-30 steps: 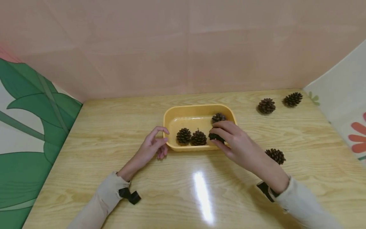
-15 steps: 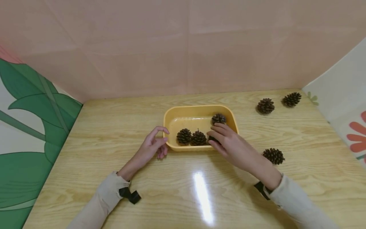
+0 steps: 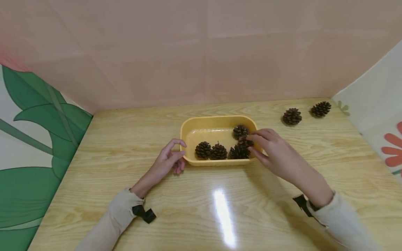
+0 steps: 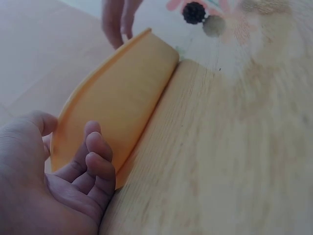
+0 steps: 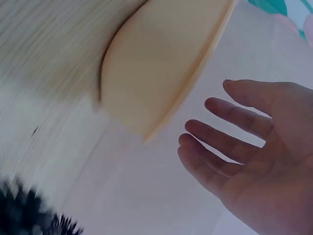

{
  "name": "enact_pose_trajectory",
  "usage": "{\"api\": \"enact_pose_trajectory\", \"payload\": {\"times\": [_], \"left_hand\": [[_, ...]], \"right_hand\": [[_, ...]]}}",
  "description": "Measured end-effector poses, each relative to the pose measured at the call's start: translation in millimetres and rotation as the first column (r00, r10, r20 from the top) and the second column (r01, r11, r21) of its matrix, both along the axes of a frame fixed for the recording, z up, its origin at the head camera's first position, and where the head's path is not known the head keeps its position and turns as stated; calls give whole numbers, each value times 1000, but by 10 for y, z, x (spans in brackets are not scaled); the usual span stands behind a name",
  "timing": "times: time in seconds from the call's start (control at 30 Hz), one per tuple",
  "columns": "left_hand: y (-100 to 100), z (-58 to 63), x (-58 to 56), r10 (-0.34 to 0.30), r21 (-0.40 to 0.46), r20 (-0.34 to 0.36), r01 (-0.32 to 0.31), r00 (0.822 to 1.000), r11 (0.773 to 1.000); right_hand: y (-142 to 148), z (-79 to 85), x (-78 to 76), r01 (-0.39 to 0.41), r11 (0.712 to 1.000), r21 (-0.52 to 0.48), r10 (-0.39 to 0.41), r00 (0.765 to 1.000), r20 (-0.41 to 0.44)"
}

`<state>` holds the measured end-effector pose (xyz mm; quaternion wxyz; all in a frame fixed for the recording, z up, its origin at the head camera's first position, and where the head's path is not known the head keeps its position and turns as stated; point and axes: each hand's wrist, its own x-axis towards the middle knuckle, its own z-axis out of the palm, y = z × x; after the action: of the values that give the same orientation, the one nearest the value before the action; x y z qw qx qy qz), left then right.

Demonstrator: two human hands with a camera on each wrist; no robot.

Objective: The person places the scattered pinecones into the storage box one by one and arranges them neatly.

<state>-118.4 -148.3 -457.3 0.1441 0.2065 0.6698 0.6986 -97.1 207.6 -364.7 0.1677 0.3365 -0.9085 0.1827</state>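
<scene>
A yellow plastic box (image 3: 216,162) stands on the table, with several brown pine cones in it. My left hand (image 3: 166,160) is at its left end, gripping the rim with thumb and index finger; the other fingers curl outside the wall, as the left wrist view shows. My right hand (image 3: 276,153) is over the box's right end, its fingertips beside a pine cone (image 3: 245,142) that lies on top of the others. In the right wrist view the fingers (image 5: 220,137) are spread and relaxed, and nothing is between them.
Two more pine cones, one (image 3: 292,116) nearer the box and one (image 3: 320,109) near the corner, lie at the table's back right. A pink wall covering (image 3: 201,62) rises behind the wooden table (image 3: 132,129). Patterned panels stand at both sides.
The pine cone at the right front of the table is now in the box's right end. My right hand has let go of another there. The left hand keeps its place.
</scene>
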Motion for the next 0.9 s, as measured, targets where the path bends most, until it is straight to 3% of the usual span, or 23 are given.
{"api": "enact_pose_trajectory", "payload": {"times": [0.2, 0.33, 0.43, 0.53, 0.7, 0.8, 0.9], "left_hand": [[31, 8, -5, -2, 3, -11, 2, 1000, 1000], [23, 3, -1, 6, -2, -12, -6, 1000, 1000], [12, -6, 1, 13, -6, -4, -13, 1000, 1000], [-2, -15, 3, 11, -10, 3, -11, 1000, 1000], [-25, -16, 12, 12, -10, -10, -12, 1000, 1000], [-25, -18, 13, 11, -3, -16, -11, 1000, 1000], [-5, -21, 1, -2, 0, -22, 2, 1000, 1000]], "right_hand": [[309, 39, 140, 83, 996, 38, -84, 996, 8], [534, 83, 219, 142, 981, 129, -157, 981, 110], [698, 133, 242, 179, 949, 261, -251, 928, 275], [817, 141, 230, 194, 911, 363, -347, 836, 424], [869, 34, 168, 147, 907, 396, -371, 725, 580], [853, -64, 148, 98, 917, 386, -343, 686, 642], [849, -145, 163, 79, 923, 377, -327, 677, 659]]}}
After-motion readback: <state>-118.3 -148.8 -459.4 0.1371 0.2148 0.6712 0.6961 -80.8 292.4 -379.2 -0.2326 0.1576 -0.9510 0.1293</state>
